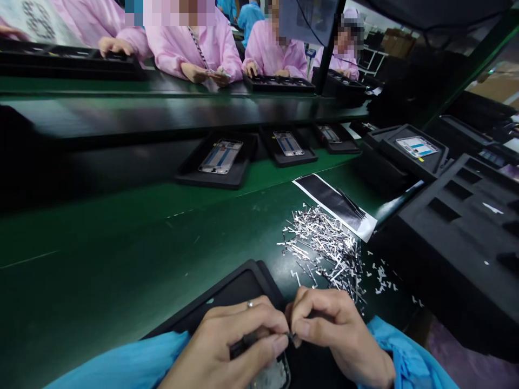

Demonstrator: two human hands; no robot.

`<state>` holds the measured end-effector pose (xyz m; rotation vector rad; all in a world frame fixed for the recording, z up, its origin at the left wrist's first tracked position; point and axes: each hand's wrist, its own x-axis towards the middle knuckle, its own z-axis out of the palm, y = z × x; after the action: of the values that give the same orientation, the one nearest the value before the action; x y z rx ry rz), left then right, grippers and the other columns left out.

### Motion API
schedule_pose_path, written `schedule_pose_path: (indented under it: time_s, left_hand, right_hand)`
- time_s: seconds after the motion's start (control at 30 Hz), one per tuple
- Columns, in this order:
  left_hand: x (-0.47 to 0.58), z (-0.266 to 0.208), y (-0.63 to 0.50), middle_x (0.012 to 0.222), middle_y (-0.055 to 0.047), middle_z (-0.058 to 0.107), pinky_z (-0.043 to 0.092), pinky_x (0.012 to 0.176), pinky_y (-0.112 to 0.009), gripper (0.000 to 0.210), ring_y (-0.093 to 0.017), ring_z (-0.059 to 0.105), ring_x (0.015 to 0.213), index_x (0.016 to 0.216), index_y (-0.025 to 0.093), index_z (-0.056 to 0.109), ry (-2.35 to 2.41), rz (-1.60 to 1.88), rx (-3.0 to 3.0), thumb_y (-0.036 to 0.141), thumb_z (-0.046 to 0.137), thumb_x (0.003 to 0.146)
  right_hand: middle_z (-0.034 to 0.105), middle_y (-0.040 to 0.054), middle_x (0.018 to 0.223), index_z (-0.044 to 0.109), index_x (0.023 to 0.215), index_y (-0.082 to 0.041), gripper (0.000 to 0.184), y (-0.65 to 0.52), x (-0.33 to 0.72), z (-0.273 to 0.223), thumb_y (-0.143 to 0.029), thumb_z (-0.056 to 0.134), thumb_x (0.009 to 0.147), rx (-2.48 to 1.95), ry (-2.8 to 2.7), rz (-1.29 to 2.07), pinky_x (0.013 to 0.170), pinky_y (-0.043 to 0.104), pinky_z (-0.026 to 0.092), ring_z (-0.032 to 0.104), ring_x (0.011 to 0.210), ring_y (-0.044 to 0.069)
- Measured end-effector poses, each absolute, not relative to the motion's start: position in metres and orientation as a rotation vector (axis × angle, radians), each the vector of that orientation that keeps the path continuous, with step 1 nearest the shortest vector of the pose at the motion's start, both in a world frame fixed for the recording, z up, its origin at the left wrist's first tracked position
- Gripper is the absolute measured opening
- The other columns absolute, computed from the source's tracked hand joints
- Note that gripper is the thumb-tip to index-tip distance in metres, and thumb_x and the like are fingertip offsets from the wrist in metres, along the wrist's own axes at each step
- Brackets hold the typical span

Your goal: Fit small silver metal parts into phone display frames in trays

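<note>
My left hand (233,340), with a ring on one finger, is closed, thumb and forefinger pinched together. Its fingertips almost meet those of my right hand (330,327), also in a pinch. A small dark piece (291,337) shows between the two pinches; its exact kind is too small to tell. Below my left thumb a metal phone frame (274,375) is partly visible, the rest hidden by the hand. Under both hands lies a black tray (233,289). Just beyond my right hand spreads a pile of thin silver and black strips (328,243).
A white-edged black sheet (328,202) lies behind the pile. Black trays with phone frames (221,156) line the back of the green table (121,259). Large black foam trays (458,232) stand at the right. Across the bench, co-workers in pink (194,46) handle parts.
</note>
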<state>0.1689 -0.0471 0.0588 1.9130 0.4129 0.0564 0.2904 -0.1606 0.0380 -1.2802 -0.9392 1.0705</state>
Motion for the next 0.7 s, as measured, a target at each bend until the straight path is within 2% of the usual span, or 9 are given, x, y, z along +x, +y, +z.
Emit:
schedule_pose_path:
  time_s: [0.17, 0.3, 0.4, 0.5, 0.6, 0.7]
  left_hand:
    - [0.166, 0.062, -0.042, 0.064, 0.004, 0.056, 0.041, 0.057, -0.016, 0.019, -0.010, 0.053, 0.061, 0.062, 0.022, 0.058, 0.477, 0.073, 1.858, 0.032, 0.051, 0.076]
    - [0.154, 0.055, -0.034, 0.066, 0.002, 0.058, 0.040, 0.057, -0.020, 0.024, -0.013, 0.053, 0.064, 0.059, 0.022, 0.056, 0.576, 0.073, 2.028, 0.034, 0.047, 0.076]
    - [0.149, 0.045, -0.032, 0.065, 0.001, 0.059, 0.038, 0.058, -0.025, 0.022, -0.016, 0.052, 0.065, 0.060, 0.022, 0.057, 0.618, 0.009, 2.191, 0.033, 0.045, 0.075]
    - [0.151, 0.041, -0.033, 0.067, 0.000, 0.058, 0.036, 0.064, -0.030, 0.021, -0.018, 0.049, 0.068, 0.061, 0.021, 0.056, 0.664, -0.080, 2.290, 0.028, 0.043, 0.076]
    - [0.153, 0.043, -0.034, 0.072, -0.001, 0.056, 0.033, 0.067, -0.036, 0.024, -0.020, 0.046, 0.072, 0.062, 0.019, 0.054, 0.687, -0.225, 2.332, 0.023, 0.037, 0.079]
    - [0.152, 0.045, -0.032, 0.076, -0.002, 0.056, 0.032, 0.073, -0.040, 0.023, -0.021, 0.045, 0.077, 0.065, 0.019, 0.054, 0.701, -0.311, 2.322, 0.021, 0.037, 0.080]
  right_hand:
    - [0.048, -0.0003, 0.070, 0.050, 0.070, -0.019, 0.019, -0.172, 0.293, 0.033, -0.025, 0.041, 0.086, -1.667, -1.183, 0.705, 0.062, 0.024, 0.035, 0.045, 0.068, 0.012]
    - [0.052, 0.0012, 0.077, 0.050, 0.077, -0.020, 0.017, -0.215, 0.327, 0.013, -0.027, 0.038, 0.087, -2.111, -1.155, 0.232, 0.063, 0.024, 0.037, 0.049, 0.072, 0.013]
    - [0.049, 0.0017, 0.068, 0.050, 0.071, -0.019, 0.029, -0.253, 0.359, -0.006, -0.037, 0.034, 0.088, -2.510, -1.266, -0.198, 0.059, 0.026, 0.037, 0.047, 0.063, 0.015]
    - [0.045, 0.0033, 0.062, 0.051, 0.067, -0.018, 0.036, -0.273, 0.375, -0.016, -0.039, 0.029, 0.088, -2.686, -1.314, -0.399, 0.057, 0.031, 0.035, 0.044, 0.059, 0.018]
    - [0.050, 0.0058, 0.069, 0.053, 0.081, -0.014, 0.030, -0.269, 0.367, -0.013, -0.030, 0.029, 0.089, -2.707, -1.434, -0.630, 0.057, 0.031, 0.037, 0.046, 0.061, 0.018]
    - [0.054, 0.0076, 0.077, 0.052, 0.089, -0.012, 0.012, -0.246, 0.342, -0.002, -0.019, 0.043, 0.085, -2.396, -1.572, -0.609, 0.062, 0.029, 0.041, 0.051, 0.067, 0.017]
